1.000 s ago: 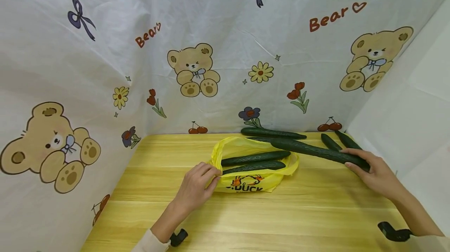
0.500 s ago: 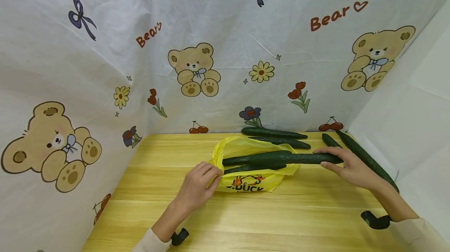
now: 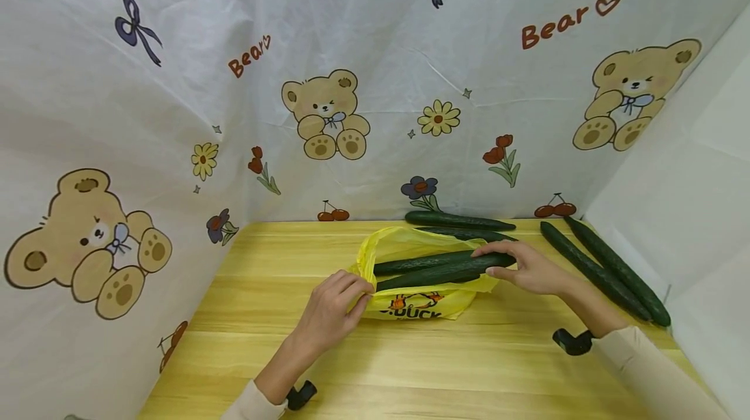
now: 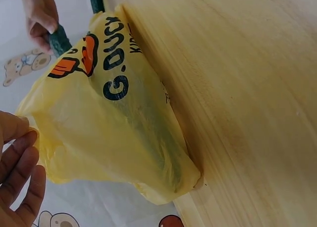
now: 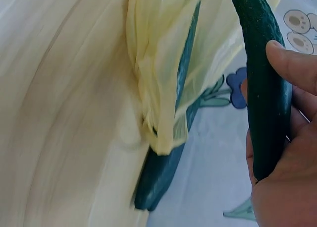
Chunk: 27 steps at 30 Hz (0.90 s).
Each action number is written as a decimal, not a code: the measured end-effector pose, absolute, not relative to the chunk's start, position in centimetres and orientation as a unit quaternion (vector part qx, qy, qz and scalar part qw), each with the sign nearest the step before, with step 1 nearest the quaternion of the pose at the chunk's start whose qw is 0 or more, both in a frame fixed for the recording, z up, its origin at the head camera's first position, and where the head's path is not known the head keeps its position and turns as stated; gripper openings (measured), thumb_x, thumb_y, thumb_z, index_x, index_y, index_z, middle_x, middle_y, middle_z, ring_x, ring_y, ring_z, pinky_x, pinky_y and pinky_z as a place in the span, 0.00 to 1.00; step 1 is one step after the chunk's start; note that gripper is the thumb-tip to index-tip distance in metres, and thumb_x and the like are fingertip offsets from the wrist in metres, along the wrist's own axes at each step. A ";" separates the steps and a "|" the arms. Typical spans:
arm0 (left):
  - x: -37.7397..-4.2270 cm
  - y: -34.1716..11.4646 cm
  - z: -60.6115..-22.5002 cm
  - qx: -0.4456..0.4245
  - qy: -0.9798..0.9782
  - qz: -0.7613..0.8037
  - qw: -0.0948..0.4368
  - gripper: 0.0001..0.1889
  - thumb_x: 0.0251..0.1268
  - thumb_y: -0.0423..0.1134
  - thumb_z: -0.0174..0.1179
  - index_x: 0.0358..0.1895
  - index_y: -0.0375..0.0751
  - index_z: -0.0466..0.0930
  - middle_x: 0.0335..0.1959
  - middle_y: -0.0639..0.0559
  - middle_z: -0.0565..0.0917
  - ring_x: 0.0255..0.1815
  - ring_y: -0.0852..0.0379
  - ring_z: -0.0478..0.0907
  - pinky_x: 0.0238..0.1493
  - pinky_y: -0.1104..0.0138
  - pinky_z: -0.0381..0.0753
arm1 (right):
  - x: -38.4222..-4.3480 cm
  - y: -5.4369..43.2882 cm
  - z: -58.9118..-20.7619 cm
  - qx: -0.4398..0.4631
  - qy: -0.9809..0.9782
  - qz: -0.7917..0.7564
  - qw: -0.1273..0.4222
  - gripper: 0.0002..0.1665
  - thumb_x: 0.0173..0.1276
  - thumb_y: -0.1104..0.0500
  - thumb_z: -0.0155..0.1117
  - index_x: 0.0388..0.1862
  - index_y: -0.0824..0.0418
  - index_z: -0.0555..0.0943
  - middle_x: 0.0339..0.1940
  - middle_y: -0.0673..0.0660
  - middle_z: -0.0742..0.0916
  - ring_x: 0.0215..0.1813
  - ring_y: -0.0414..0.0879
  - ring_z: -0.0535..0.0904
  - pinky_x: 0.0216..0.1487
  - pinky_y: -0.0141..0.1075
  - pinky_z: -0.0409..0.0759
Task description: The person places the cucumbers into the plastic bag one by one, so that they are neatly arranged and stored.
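Observation:
My left hand pinches the left rim of a yellow plastic bag, which lies on its side with its mouth open; the left wrist view shows thumb and fingertips on the thin film. My right hand grips the right end of a dark green cucumber, thumb on one side and fingers round the other. The far part of this cucumber reaches into the bag's mouth. Behind it, another cucumber lies inside the bag.
Behind the bag, two cucumbers lie along the back of the wooden table, the rear cucumber by the printed cloth wall. Two more, including a long cucumber, lie slanted at the right, beside the white side wall.
My right hand has carried the cucumber leftward from the right side, and its front end has gone into the bag. The left hand has stayed at the bag's rim.

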<state>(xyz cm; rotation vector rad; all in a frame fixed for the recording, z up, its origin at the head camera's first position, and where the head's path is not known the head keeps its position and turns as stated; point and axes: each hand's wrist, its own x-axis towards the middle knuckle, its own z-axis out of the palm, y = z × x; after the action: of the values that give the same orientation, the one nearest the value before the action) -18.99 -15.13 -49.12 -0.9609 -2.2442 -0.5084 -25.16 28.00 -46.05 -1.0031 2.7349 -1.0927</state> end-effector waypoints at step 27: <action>-18.9 -14.7 -48.4 -0.368 -0.843 -0.218 0.327 0.10 0.66 0.34 0.76 0.46 0.51 0.88 0.43 0.59 0.90 0.43 0.60 0.83 0.41 0.70 0.84 | -28.9 20.8 -48.5 -0.368 0.887 -0.246 0.131 0.18 0.70 0.62 0.77 0.58 0.56 0.88 0.58 0.54 0.91 0.60 0.56 0.87 0.62 0.55 0.85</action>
<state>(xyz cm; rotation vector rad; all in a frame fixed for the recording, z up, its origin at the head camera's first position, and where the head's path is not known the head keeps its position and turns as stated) -18.91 -14.73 -48.38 -0.9653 -2.2077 -0.5703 -28.92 20.82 -48.51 -1.0693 2.5760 -0.7142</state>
